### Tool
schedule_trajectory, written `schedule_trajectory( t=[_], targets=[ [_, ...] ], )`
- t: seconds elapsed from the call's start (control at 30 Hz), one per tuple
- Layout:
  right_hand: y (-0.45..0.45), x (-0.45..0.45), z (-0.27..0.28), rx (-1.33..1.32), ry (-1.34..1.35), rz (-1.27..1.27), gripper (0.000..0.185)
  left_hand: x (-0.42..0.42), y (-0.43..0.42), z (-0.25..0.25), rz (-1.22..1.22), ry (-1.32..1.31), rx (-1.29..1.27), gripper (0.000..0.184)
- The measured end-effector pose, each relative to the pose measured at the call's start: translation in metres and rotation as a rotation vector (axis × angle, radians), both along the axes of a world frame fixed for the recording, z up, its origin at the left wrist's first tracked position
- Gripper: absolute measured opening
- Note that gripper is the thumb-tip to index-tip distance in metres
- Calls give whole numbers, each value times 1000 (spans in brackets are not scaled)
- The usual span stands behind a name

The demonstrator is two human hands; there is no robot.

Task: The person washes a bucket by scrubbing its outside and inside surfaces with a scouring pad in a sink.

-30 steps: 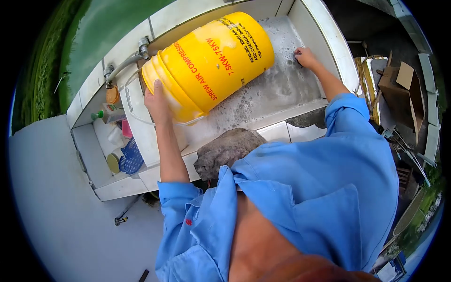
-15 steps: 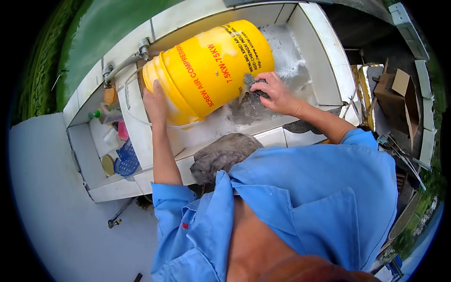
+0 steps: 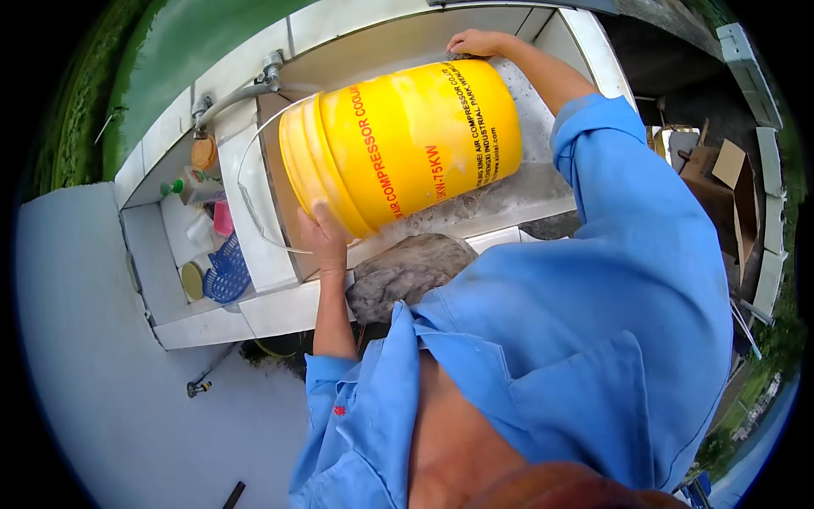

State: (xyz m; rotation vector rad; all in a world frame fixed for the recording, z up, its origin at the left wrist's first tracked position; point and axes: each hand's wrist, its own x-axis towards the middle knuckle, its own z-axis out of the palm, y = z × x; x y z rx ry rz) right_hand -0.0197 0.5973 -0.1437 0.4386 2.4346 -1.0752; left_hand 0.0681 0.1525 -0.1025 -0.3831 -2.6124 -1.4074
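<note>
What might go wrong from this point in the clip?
The yellow bucket lies on its side in a sudsy basin, so it might roll or slide, with the left hand only at its rim.
The right hand holds a dark scrubber at the far side and could slip.
The wire handle hangs over the ledge and might snag if the bucket turns.

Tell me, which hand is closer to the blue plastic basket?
Left. The left hand is at the rim end of the yellow bucket, to the right of the basket; the right hand is farther off, at the bucket's far side near its base.
</note>
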Motion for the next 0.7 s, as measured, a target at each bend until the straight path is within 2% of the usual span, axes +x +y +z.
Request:
schedule_trajectory(
  t=[0.03, 0.07, 0.13, 0.2, 0.27, 0.33, 0.4, 0.47, 0.57, 0.6, 0.7],
  targets=[
    [-9, 10, 6, -44, -41, -109, 29, 8, 0, -5, 42, 29, -3, 36],
    [-7, 8, 1, -48, -50, -107, 29, 6, -2, -8, 45, 21, -8, 36],
    [-8, 21, -8, -222, -22, -155, 29, 11, -3, -7, 87, -39, 10, 35],
    [-6, 46, -7, -233, 28, -157, 30, 11, -1, -7, 97, -35, 2, 34],
    [-14, 88, -2, 205, 476, 7, 29, 11, -4, -5, 132, -92, -41, 38],
    [-38, 137, 20, 320, 802, 6, 27, 8, -2, -8, 115, -92, -37, 39],
    [-62, 184, 42, 383, 936, -14, 26, 6, -2, -15, 44, 48, -29, 37],
    [-89, 221, 68, 388, 918, 78, 28, 3, 5, -6, 37, 19, -28, 37],
    [-129, 265, 73, 291, 920, 405, 32, 3, 8, -7, -3, -53, 39, 36],
    [-130, 266, 72, 295, 917, 401, 32, 1, 6, -8, -36, -83, 95, 36],
    [-113, 239, 70, 403, 917, 174, 30, 8, 10, -13, -68, -45, 135, 35]
  ],
)
